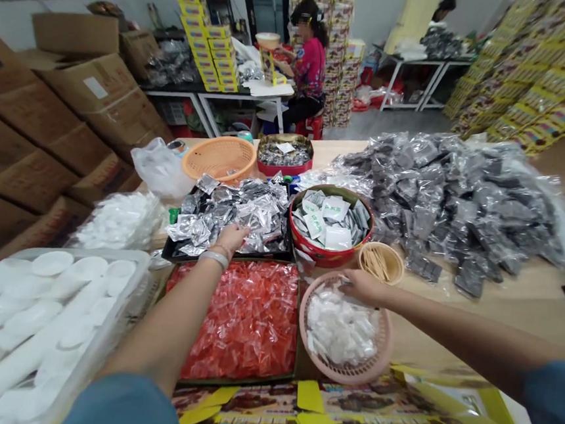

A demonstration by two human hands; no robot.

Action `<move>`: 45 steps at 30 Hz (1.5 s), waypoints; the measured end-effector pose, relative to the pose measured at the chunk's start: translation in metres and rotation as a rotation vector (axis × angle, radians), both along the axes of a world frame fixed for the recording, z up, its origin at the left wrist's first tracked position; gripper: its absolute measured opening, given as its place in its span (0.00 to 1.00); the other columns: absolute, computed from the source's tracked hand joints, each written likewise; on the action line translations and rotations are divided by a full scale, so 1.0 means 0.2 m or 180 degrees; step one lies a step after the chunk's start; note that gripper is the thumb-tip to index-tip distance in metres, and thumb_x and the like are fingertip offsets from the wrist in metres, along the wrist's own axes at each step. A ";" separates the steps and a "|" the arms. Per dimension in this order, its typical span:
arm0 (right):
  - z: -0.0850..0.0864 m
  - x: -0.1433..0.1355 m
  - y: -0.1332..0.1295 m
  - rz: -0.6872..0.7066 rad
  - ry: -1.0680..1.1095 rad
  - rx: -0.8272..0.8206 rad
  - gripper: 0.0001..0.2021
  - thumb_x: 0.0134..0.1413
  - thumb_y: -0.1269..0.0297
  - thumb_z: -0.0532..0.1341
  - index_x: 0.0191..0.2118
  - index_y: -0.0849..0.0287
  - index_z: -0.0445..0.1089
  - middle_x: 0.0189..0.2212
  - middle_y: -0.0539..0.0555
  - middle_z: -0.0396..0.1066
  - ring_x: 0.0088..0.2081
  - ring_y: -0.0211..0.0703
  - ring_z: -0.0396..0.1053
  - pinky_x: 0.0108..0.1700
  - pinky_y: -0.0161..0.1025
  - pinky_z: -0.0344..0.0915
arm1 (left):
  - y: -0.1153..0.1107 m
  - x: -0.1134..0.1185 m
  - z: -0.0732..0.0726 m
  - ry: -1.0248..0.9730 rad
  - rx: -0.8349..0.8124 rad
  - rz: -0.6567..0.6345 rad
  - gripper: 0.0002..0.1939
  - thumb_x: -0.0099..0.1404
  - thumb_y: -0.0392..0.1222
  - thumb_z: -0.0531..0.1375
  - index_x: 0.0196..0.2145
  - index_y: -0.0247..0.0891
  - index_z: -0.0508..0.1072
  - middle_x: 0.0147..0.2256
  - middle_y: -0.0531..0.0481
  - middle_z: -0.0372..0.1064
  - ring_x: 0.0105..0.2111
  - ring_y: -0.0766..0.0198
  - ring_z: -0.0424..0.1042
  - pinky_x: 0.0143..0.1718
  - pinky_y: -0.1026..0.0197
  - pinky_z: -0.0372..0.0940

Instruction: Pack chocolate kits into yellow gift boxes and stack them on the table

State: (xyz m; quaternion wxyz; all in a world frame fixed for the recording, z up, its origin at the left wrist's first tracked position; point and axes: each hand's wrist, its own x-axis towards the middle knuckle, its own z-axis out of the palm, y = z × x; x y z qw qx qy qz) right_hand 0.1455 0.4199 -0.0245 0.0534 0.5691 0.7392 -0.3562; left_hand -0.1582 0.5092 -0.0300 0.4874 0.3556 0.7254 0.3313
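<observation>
My left hand (231,239) reaches over the red packets to the silver foil sachets (208,213) heaped in a black tray (173,250). Its fingers are drawn together at the sachets, and what they grip cannot be made out. My right hand (362,287) is at the upper part of a pink basket (383,353) of small clear-and-white packets (339,329). Its fingers are closed and point left; anything between them is hidden. Between my arms lies a box of red plastic packets (246,321). Beyond my right hand stand a cup of wooden sticks (375,263) and a red tin (302,247) of white-green sachets (332,210).
Grey packets in clear wrap (452,194) are piled at right. A plastic bin (142,266) of white cups stands at left. Yellow printed cartons (310,406) lie along the front. An orange basket (218,157) sits farther back. A person (310,62) sits at another table.
</observation>
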 end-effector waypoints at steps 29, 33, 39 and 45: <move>0.46 1.05 -0.74 -0.2440 0.4372 -0.1917 0.07 0.47 0.72 0.51 0.32 0.66 0.64 0.20 0.52 0.68 0.14 0.29 0.56 0.13 0.25 0.49 | -1.51 1.23 0.56 -0.0948 -0.0400 -0.0921 0.15 0.43 0.50 0.62 0.21 0.38 0.62 0.08 0.62 0.46 0.09 0.77 0.42 0.12 0.70 0.37; 0.34 1.39 -1.20 -0.3186 0.5003 -0.1986 0.11 0.44 0.70 0.49 0.34 0.64 0.64 0.24 0.54 0.69 0.15 0.28 0.54 0.15 0.26 0.48 | -1.64 1.63 0.41 -0.1652 -0.0938 -0.1680 0.15 0.45 0.49 0.62 0.25 0.36 0.64 0.14 0.60 0.54 0.10 0.80 0.42 0.13 0.69 0.34; 0.23 1.57 -1.54 -0.3948 0.5487 -0.1497 0.15 0.40 0.65 0.51 0.37 0.64 0.63 0.26 0.53 0.68 0.16 0.28 0.53 0.17 0.27 0.47 | -1.73 2.11 0.25 -0.2122 -0.1164 -0.1963 0.11 0.46 0.43 0.61 0.24 0.36 0.64 0.16 0.59 0.56 0.11 0.79 0.44 0.13 0.69 0.37; 0.06 1.88 -1.66 -0.4856 0.3421 0.0143 0.07 0.42 0.65 0.54 0.31 0.60 0.61 0.15 0.43 0.55 0.15 0.30 0.49 0.17 0.28 0.44 | -1.69 2.61 -0.01 -0.1607 -0.1648 -0.1644 0.03 0.54 0.35 0.55 0.26 0.35 0.62 0.13 0.60 0.49 0.11 0.77 0.47 0.11 0.71 0.41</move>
